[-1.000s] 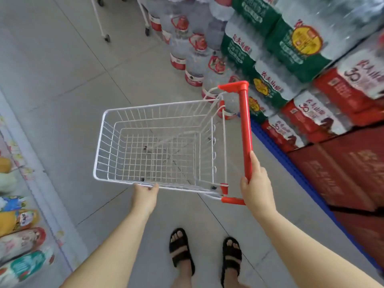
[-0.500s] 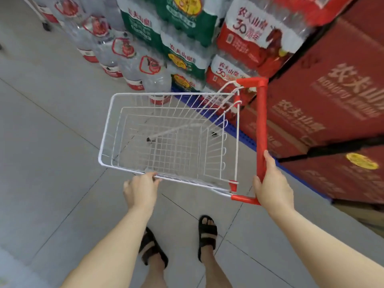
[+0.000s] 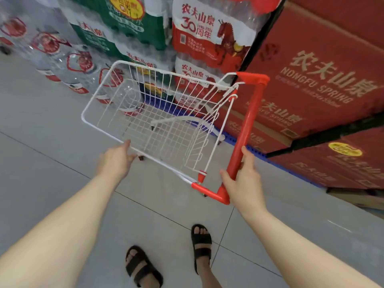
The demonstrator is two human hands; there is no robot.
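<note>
The small white wire shopping cart (image 3: 166,72) stands on the grey tiled floor (image 3: 41,146), swung closer to the stacked goods than half a second ago. Its basket is empty. The right hand (image 3: 243,179) still grips the red plastic handle bar (image 3: 248,121) near its lower end, thumb on the bar's outer side and the fingers (image 3: 225,176) curled round from the inner side. The left hand (image 3: 116,161) was wrapped over the basket's near rim before. Now it has loosened: it is blurred, its fingers stretch out fairly straight, and one fingertip is just at the rim wire. Beyond the right fingers, the red cardboard cartons (image 3: 311,80) now fill more of the view. Ahead of the left fingers are shrink-wrapped water bottle packs (image 3: 207,34) and large clear water jugs (image 3: 79,65).
</note>
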